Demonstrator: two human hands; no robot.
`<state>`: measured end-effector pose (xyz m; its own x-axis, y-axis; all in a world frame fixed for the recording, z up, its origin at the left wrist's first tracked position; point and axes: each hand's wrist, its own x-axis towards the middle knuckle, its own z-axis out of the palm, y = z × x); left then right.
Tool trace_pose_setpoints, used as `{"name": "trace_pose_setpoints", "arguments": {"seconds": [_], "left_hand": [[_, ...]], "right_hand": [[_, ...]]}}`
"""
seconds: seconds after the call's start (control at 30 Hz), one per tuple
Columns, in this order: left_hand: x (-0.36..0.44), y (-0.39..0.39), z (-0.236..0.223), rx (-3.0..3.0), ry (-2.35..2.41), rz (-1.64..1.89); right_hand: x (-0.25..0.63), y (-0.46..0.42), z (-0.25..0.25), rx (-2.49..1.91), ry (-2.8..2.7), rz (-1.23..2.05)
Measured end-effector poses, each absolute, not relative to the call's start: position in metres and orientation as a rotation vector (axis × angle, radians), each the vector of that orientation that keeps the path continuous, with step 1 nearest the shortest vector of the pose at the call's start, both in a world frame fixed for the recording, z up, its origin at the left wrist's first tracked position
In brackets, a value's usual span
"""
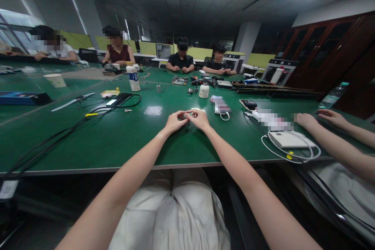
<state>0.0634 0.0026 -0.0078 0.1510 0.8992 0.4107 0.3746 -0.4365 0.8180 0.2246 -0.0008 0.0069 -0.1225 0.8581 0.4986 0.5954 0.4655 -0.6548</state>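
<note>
My left hand [175, 121] and my right hand [199, 119] meet just above the green table [140, 136], fingertips together. Both are closed in a pinch around something small, with a hint of shiny metal between the fingers; its kind is too small to make out. Beyond them stand a white jar [204, 90] and a small grey metal cylinder [158, 88]. A small dark metallic piece [190, 91] lies left of the jar. To the left rests a small key-like piece [128, 110].
Black cables [63, 134] run across the left side. A white bottle [133, 78] and a paper cup [55, 80] stand farther back. At right, a white box [290, 140] with a looped cable lies near a co-worker's hands [306, 120]. Several people sit across the table.
</note>
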Motion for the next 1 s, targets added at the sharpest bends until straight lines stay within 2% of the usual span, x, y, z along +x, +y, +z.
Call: {"name": "trace_pose_setpoints", "arguments": {"seconds": [0.4, 0.6, 0.73, 1.0], "left_hand": [[0.061, 0.000, -0.005, 1.909, 1.195, 1.214], [0.061, -0.003, -0.004, 1.913, 1.209, 1.212], [0.061, -0.004, -0.003, 1.919, 1.216, 1.213], [0.061, -0.004, -0.002, 1.912, 1.182, 1.209]], "right_hand": [[0.240, 0.017, 0.005, -1.212, -1.657, 0.514], [0.272, 0.015, -0.001, -1.514, -2.024, 0.592], [0.274, 0.013, -0.002, -1.563, -2.056, 0.557], [0.248, 0.011, 0.007, -1.266, -1.683, 0.407]]}}
